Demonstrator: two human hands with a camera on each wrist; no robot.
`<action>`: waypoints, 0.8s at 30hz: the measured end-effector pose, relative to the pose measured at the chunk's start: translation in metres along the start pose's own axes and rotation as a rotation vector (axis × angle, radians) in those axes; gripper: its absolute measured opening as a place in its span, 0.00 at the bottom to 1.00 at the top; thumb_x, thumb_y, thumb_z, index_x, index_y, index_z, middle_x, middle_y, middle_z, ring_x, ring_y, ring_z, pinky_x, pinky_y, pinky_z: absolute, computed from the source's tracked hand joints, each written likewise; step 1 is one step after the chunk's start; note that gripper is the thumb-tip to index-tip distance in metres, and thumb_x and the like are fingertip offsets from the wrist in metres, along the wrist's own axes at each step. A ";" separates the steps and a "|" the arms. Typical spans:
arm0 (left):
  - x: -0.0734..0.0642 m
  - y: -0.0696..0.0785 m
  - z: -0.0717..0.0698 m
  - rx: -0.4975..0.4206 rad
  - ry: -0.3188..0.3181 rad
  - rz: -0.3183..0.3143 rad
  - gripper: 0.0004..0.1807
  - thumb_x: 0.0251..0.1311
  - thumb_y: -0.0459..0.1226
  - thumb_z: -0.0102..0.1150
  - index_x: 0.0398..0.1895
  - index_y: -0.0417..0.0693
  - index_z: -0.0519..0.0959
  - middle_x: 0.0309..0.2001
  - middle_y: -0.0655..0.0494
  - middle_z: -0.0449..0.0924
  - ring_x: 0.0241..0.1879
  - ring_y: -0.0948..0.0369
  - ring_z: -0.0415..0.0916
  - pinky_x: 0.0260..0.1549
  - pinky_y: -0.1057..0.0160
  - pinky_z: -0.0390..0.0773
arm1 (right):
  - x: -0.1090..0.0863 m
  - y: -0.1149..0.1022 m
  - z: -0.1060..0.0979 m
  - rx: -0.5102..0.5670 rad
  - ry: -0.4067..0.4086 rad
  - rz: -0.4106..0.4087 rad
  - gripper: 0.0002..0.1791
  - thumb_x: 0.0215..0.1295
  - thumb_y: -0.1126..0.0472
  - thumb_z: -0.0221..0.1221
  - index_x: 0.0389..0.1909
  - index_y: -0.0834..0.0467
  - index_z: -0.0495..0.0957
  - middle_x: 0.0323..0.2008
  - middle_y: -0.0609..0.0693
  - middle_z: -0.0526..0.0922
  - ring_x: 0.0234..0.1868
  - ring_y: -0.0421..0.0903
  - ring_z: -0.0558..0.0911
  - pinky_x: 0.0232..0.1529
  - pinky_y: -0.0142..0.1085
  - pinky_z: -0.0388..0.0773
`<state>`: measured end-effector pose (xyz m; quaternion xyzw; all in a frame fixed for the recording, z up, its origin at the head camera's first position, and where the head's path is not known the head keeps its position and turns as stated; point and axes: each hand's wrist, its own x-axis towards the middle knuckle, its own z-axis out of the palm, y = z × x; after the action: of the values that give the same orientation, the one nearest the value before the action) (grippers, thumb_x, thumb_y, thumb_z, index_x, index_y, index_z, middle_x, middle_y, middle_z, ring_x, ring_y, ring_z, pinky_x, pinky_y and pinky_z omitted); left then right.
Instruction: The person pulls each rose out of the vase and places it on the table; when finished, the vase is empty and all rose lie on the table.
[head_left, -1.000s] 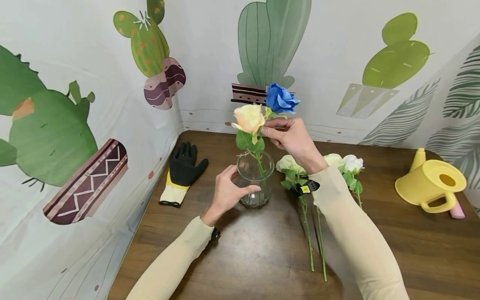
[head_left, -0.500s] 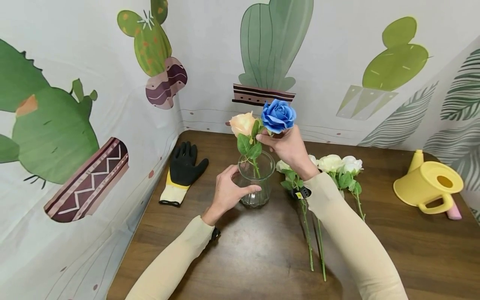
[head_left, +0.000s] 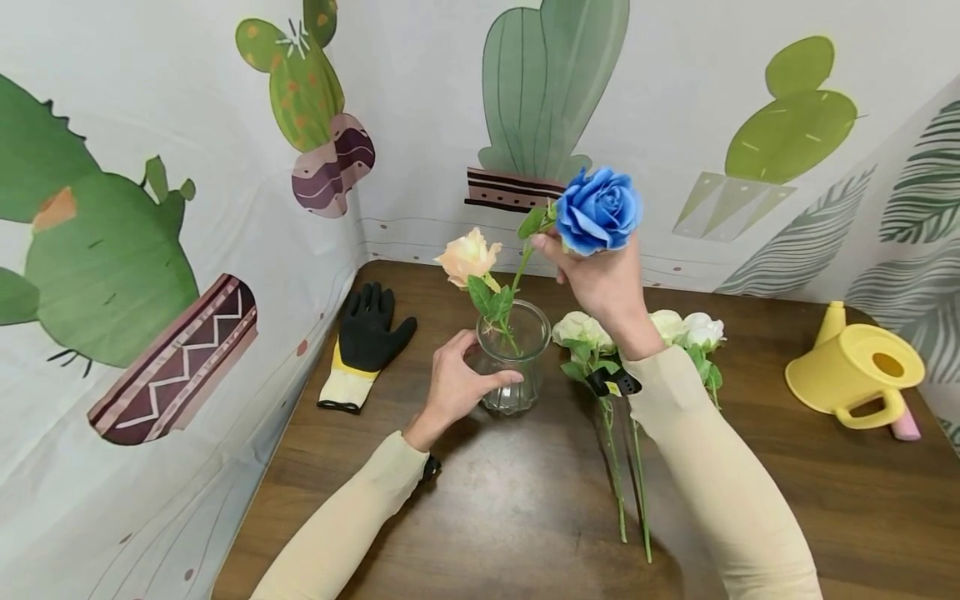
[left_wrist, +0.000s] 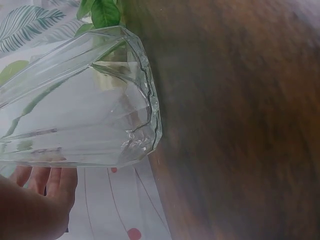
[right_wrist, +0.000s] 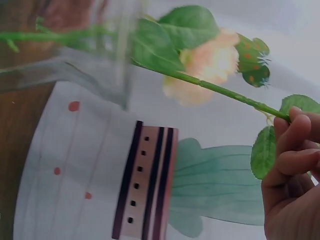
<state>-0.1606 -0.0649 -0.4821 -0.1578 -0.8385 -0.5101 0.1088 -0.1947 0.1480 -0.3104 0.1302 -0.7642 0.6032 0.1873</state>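
Note:
My left hand (head_left: 453, 379) grips the clear glass vase (head_left: 513, 398) from its left side, thumb across the front. In the left wrist view, its fingertips (left_wrist: 67, 182) lie against the faceted glass. Up and to the right of the rim, my right hand (head_left: 607, 287) pinches a blue rose (head_left: 597, 210) just below the bloom. The rose's green stem (right_wrist: 220, 90) slants down into the vase mouth. A peach rose (head_left: 468, 258) stands in the vase, leaning left, with green leaves (head_left: 487, 300) above the rim.
Several white roses (head_left: 582, 332) lie right of the vase, partly hidden by the right forearm. A black, yellow-cuffed glove (head_left: 371, 333) lies at left. At far right stands a yellow watering can (head_left: 840, 375), a pink object (head_left: 906, 423) beside it. A cactus-print cloth (head_left: 420, 125) hangs behind.
The right hand and blue rose first dipped, then rose and moved right, apart from the peach rose. The peach rose has tipped left and sits lower. The left hand stays on the vase.

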 end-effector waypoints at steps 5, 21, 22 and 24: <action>-0.001 0.000 0.001 0.005 0.007 -0.003 0.35 0.41 0.46 0.92 0.54 0.46 0.88 0.49 0.49 0.91 0.53 0.51 0.89 0.54 0.47 0.87 | 0.003 -0.007 -0.008 0.069 0.117 -0.080 0.09 0.65 0.70 0.75 0.37 0.54 0.86 0.28 0.30 0.88 0.15 0.36 0.77 0.24 0.30 0.78; 0.000 0.000 0.002 -0.004 0.015 -0.003 0.35 0.40 0.46 0.93 0.54 0.45 0.88 0.48 0.48 0.91 0.53 0.50 0.90 0.57 0.46 0.87 | -0.002 -0.058 -0.051 0.414 0.404 -0.188 0.16 0.60 0.80 0.72 0.43 0.59 0.83 0.30 0.49 0.92 0.17 0.40 0.72 0.20 0.27 0.68; 0.000 0.000 0.002 -0.008 0.015 -0.002 0.35 0.40 0.46 0.93 0.54 0.45 0.88 0.48 0.48 0.91 0.53 0.50 0.90 0.57 0.45 0.87 | -0.004 -0.061 -0.054 0.445 0.420 -0.194 0.18 0.59 0.81 0.72 0.45 0.60 0.82 0.29 0.51 0.92 0.16 0.40 0.72 0.19 0.27 0.67; 0.000 0.000 0.002 -0.015 0.014 -0.005 0.35 0.41 0.46 0.93 0.54 0.45 0.88 0.49 0.47 0.91 0.54 0.50 0.89 0.58 0.44 0.87 | -0.007 -0.068 -0.060 0.503 0.447 -0.207 0.20 0.58 0.83 0.71 0.47 0.64 0.79 0.28 0.54 0.91 0.15 0.41 0.70 0.18 0.27 0.63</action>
<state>-0.1611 -0.0635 -0.4829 -0.1530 -0.8343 -0.5176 0.1124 -0.1524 0.1897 -0.2421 0.1137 -0.5148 0.7639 0.3720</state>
